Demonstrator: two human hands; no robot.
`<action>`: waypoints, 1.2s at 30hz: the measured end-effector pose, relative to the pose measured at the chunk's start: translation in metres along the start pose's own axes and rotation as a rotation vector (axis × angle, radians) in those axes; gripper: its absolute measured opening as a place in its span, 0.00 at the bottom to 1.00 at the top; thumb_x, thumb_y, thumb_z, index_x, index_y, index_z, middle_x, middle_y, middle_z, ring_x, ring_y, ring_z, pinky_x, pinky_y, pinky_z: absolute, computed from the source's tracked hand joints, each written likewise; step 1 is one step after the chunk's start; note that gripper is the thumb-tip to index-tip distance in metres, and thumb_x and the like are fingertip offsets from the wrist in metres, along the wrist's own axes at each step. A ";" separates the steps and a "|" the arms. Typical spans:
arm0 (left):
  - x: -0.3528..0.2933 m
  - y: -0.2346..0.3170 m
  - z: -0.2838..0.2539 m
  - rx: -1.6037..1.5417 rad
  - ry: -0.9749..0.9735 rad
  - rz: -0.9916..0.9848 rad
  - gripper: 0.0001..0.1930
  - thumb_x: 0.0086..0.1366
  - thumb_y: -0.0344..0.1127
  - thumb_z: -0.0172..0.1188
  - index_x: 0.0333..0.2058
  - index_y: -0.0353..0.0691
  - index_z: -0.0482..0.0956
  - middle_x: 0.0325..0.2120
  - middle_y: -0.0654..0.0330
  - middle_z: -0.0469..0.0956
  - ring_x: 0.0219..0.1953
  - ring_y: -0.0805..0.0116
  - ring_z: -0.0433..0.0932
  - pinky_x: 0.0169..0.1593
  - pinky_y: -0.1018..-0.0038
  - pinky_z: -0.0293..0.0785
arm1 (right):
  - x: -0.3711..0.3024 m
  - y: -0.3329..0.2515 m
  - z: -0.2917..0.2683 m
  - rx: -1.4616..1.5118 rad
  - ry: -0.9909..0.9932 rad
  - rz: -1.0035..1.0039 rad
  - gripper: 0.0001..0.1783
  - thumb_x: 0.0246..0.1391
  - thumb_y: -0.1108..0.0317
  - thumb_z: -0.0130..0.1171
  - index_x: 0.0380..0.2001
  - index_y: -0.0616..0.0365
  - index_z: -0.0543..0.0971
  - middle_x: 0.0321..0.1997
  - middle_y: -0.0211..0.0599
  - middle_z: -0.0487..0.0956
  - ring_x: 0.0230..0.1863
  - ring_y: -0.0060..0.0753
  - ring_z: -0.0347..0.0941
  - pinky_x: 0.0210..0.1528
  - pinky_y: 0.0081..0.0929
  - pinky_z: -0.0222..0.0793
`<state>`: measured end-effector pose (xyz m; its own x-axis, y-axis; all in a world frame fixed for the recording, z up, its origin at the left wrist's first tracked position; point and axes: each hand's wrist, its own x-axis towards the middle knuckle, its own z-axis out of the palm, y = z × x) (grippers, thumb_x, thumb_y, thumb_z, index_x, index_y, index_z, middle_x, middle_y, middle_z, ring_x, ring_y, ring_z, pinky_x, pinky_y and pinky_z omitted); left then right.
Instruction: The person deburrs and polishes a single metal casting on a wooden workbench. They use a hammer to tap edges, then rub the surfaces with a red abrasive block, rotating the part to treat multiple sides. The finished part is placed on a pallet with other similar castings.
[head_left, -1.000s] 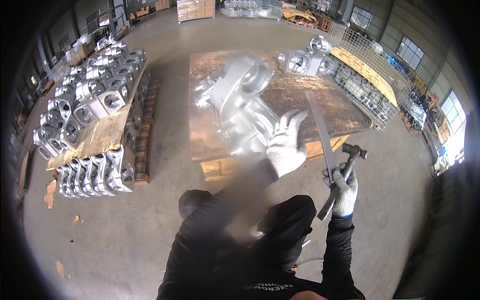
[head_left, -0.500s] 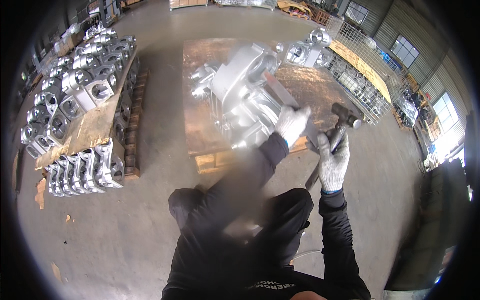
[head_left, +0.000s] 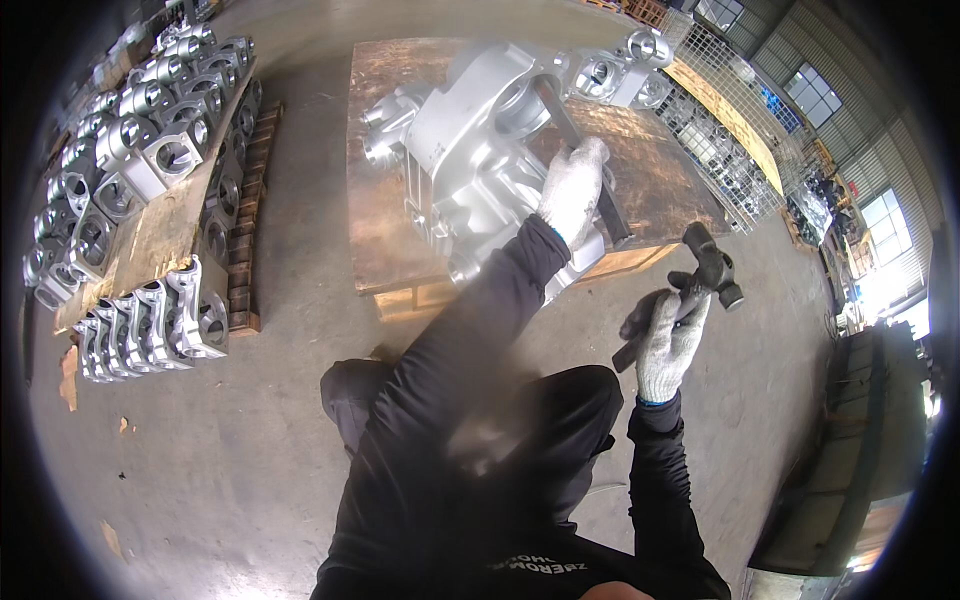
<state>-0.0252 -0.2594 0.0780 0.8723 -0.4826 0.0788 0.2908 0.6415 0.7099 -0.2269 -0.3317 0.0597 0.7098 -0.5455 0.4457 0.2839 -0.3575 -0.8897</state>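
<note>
- The left hand (head_left: 572, 190), in a white glove, has its fingers wrapped around a long flat metal bar (head_left: 578, 140) whose far end is set against the big grey casting (head_left: 475, 140).
- The right hand (head_left: 668, 342), also gloved, has its fingers closed around the handle of a dark hammer (head_left: 700, 282), held in the air off the near right corner of the surface, apart from the bar.
- One large casting lies on the rusty brown surface (head_left: 375, 230), taking up its middle; bare plate shows along the left and near edges.
- Two or three small castings (head_left: 620, 70) sit at the far right corner, close to the edge.
- A wire-mesh crate (head_left: 720, 120) stands just right of the surface.
- To the left, a wooden pallet (head_left: 165, 225) carries many small castings, too many to count surely; a row of about five stands at its near end.
- A strip of open concrete floor (head_left: 300, 230) separates pallet and surface, and widens toward the person.
</note>
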 end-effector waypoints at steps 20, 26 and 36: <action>0.007 0.009 0.018 0.061 0.153 0.037 0.20 0.75 0.51 0.53 0.34 0.38 0.75 0.20 0.63 0.71 0.20 0.71 0.70 0.28 0.69 0.69 | -0.001 0.063 0.012 -0.417 -0.159 -0.225 0.07 0.66 0.70 0.62 0.39 0.63 0.77 0.31 0.40 0.79 0.33 0.35 0.76 0.49 0.38 0.76; 0.012 0.014 0.027 -0.012 0.195 0.026 0.19 0.75 0.50 0.52 0.32 0.40 0.74 0.19 0.64 0.70 0.19 0.70 0.68 0.23 0.68 0.65 | -0.009 0.030 -0.023 -0.187 -0.048 -0.443 0.12 0.75 0.68 0.53 0.35 0.54 0.64 0.23 0.33 0.70 0.22 0.26 0.65 0.29 0.35 0.70; 0.014 0.010 0.010 -0.033 0.123 -0.026 0.17 0.76 0.50 0.54 0.34 0.43 0.74 0.21 0.64 0.71 0.21 0.72 0.69 0.24 0.69 0.65 | -0.016 0.015 -0.017 -0.003 -0.086 -0.412 0.19 0.79 0.59 0.53 0.31 0.51 0.62 0.18 0.28 0.65 0.19 0.22 0.60 0.30 0.34 0.70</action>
<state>-0.0136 -0.2658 0.0929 0.9052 -0.4240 -0.0270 0.3250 0.6502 0.6867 -0.2450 -0.3413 0.0405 0.5888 -0.2910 0.7541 0.5536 -0.5346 -0.6386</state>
